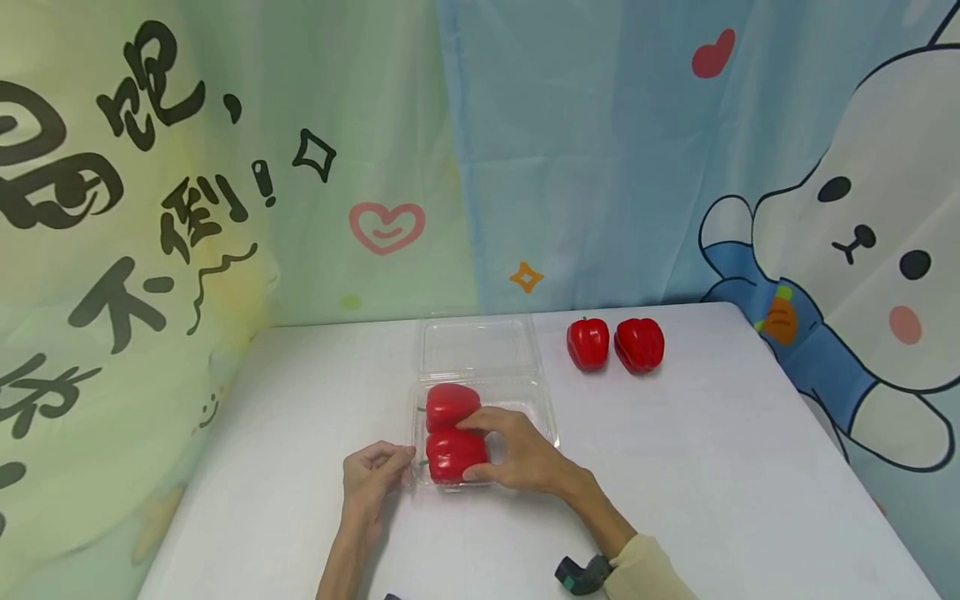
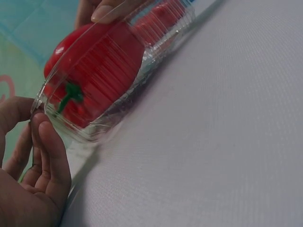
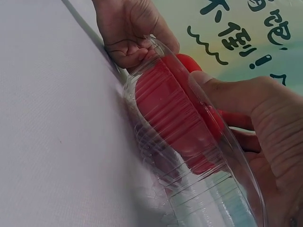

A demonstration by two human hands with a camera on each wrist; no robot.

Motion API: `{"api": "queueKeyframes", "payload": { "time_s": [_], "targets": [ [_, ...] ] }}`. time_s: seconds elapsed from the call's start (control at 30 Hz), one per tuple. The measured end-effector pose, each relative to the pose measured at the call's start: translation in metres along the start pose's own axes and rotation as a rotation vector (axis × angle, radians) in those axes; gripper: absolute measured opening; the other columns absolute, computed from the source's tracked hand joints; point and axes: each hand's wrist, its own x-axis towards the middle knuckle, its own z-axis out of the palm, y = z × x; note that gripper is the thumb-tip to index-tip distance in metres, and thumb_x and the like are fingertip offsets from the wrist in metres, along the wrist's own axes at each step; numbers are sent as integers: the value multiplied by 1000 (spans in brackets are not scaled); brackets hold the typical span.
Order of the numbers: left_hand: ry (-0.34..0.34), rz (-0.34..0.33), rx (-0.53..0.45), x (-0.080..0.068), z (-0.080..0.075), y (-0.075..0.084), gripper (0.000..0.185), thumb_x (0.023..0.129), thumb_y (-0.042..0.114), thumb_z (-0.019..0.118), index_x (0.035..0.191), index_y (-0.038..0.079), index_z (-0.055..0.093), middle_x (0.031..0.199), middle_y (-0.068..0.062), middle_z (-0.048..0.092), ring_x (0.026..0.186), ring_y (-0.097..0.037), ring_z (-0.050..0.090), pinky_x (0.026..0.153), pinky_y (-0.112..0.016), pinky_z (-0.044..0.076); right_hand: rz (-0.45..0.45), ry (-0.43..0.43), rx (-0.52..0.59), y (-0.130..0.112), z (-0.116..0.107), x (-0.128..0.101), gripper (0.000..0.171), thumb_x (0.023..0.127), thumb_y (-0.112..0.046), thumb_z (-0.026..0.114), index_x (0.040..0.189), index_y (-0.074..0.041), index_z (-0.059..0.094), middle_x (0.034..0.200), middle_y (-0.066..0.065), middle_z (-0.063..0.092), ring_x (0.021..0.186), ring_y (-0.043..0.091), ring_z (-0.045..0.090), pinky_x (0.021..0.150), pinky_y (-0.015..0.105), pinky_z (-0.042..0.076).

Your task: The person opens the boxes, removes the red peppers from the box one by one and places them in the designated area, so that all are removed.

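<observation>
A clear plastic clamshell box (image 1: 525, 392) lies with its lid (image 1: 480, 346) folded back. Two red bell peppers sit in its left half, a near pepper (image 1: 454, 457) and a far pepper (image 1: 452, 405), stems pointing left. My right hand (image 1: 525, 450) grips the near pepper, thumb on its near side and fingers at its far side. At the box's left edge my left hand (image 1: 372, 475) pinches the plastic rim (image 2: 40, 97) between thumb and fingers. In the right wrist view the near pepper (image 3: 163, 101) shows through the ribbed wall.
Two more red peppers, a left one (image 1: 588, 343) and a right one (image 1: 639, 345), stand on the white table (image 1: 712, 467) to the right of the lid. A printed curtain (image 1: 360, 150) hangs behind the table and along its sides.
</observation>
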Motion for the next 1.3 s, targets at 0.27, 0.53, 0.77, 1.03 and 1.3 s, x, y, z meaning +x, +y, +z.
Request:
{"api": "queueKeyframes", "payload": {
  "time_s": [0.27, 0.53, 0.77, 1.03, 1.3],
  "targets": [
    [-4, -1, -7, -1, 0, 0, 7, 91, 14, 83, 88, 8, 79, 69, 3, 76, 64, -10, 67, 67, -23, 57, -48, 76, 67, 2, -2, -2, 66, 79, -28, 97, 138, -15, 71, 138, -2, 76, 127, 19, 71, 104, 45, 63],
    [4, -7, 6, 0, 0, 0, 9, 90, 16, 84, 87, 11, 78, 70, 5, 76, 66, -9, 67, 67, -23, 58, -62, 98, 133, 0, -8, -4, 67, 78, -26, 97, 138, -14, 71, 139, 1, 75, 129, 23, 70, 104, 49, 63],
    [-3, -4, -7, -1, 0, 1, 8, 89, 15, 85, 86, 12, 78, 69, 4, 75, 65, -9, 67, 66, -23, 57, -82, 124, 138, 1, -8, -5, 65, 78, -29, 95, 138, -15, 72, 137, -1, 75, 126, 18, 70, 104, 47, 63],
    [-8, -1, 7, 0, -1, 2, 9, 89, 15, 85, 86, 11, 78, 68, 4, 75, 65, -9, 66, 67, -22, 58, -115, 177, 196, 1, -9, -4, 65, 80, -28, 95, 137, -9, 71, 135, 3, 76, 122, 16, 72, 107, 50, 62],
    [-2, -2, 30, 1, 1, 0, 9, 89, 17, 85, 87, 11, 78, 69, 5, 76, 64, -9, 66, 66, -23, 57, -119, 208, 225, 0, -11, -5, 63, 80, -26, 96, 137, -13, 72, 133, 0, 77, 122, 16, 73, 107, 50, 62]
  ]
}}
